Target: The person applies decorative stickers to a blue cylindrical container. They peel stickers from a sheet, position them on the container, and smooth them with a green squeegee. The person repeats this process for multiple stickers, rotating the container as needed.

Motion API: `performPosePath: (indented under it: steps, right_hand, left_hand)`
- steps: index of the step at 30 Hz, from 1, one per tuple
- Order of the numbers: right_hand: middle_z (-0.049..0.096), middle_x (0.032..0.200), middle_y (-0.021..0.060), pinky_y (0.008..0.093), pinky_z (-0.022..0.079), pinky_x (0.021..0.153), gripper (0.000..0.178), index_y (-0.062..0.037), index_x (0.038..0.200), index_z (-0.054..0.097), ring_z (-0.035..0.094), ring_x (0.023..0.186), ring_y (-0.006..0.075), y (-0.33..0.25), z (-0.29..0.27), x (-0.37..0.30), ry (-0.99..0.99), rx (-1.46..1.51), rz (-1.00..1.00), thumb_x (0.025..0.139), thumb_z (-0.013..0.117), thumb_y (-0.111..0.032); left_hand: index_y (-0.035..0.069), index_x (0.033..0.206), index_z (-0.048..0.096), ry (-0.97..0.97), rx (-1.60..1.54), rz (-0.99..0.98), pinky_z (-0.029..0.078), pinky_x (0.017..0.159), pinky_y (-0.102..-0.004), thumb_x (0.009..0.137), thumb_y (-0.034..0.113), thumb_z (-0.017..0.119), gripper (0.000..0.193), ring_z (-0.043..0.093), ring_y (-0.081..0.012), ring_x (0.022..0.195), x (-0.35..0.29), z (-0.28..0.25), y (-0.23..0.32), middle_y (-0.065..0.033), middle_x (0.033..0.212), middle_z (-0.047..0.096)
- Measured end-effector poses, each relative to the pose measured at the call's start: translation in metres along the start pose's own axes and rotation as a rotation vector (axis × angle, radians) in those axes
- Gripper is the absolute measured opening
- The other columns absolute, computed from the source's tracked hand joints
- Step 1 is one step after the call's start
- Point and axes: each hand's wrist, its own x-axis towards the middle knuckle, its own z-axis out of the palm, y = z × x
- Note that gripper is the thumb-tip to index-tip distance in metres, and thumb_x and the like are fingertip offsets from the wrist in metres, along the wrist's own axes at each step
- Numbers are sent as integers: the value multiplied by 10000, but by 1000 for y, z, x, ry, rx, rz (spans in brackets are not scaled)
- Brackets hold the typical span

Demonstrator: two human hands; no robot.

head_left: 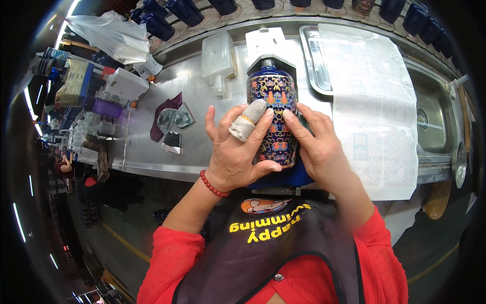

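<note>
A dark blue bottle (pixel 276 96) with a colourful floral pattern lies in front of me, its neck pointing away, in a dark angular holder (pixel 289 67). My left hand (pixel 235 144) rests over its left side, fingers spread, with the thumb low on the bottle and a fingertip on the pattern. A grey cloth finger cover (pixel 248 119), tied with a yellow band, sits on one of its fingers. My right hand (pixel 319 144) grips the right side, thumb pressed on the pattern beside the left fingertip. Its other fingers are partly hidden behind the bottle.
Printed pattern sheets under a translucent film (pixel 369 111) overlap a metal tray (pixel 316 66) at right, beside a sink (pixel 433 119). A clear square bottle (pixel 217 55) stands behind my left hand. Dark scraps (pixel 164 114) lie at left. Blue bottles (pixel 185 11) line the far edge.
</note>
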Motion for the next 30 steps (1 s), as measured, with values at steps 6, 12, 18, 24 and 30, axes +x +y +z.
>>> performPosePath:
  steps: [6,12,18,24,30]
  right_hand:
    - [664,925,173,412,532,717,251,-9,1120,577,677,845,361,6,-15,-2,90,320,232,892,683,-6]
    - [638,883,131,360,503,665,244,-31,1071,625,635,767,275,15,-19,32,86,327,6,851,729,-7]
    - [581,861,69,402,443,729,416,-96,1058,722,557,793,279,-4,-33,42,57,150,-291,661,797,4]
    - [671,874,59,255,506,673,160,-6,1078,668,630,751,112,6,-31,40,81,275,229,937,694,-77]
    - [691,940,24,211,516,697,196,6,1119,649,630,810,58,14,-24,14,101,573,469,968,697,-108]
  left_hand:
    - [205,1412,610,-52,35,160,-8,1218,-589,907,797,424,801,399,-302,1370,-1,-6,6,-42,1321,671]
    - [172,1505,495,18,0,-1,21,1194,-645,802,661,703,881,377,-317,1382,-13,1,24,-112,1427,576]
    - [-42,1543,342,77,-252,-125,45,1161,-719,711,540,851,1136,457,-464,1387,-29,22,18,-255,1484,488]
    - [18,1561,338,158,-337,-105,-12,1175,-696,818,691,680,1059,337,-457,1459,-28,25,12,-217,1497,501]
    - [158,1457,544,-81,-8,156,-105,1178,-674,916,800,349,862,296,-348,1485,6,-4,12,-75,1342,656]
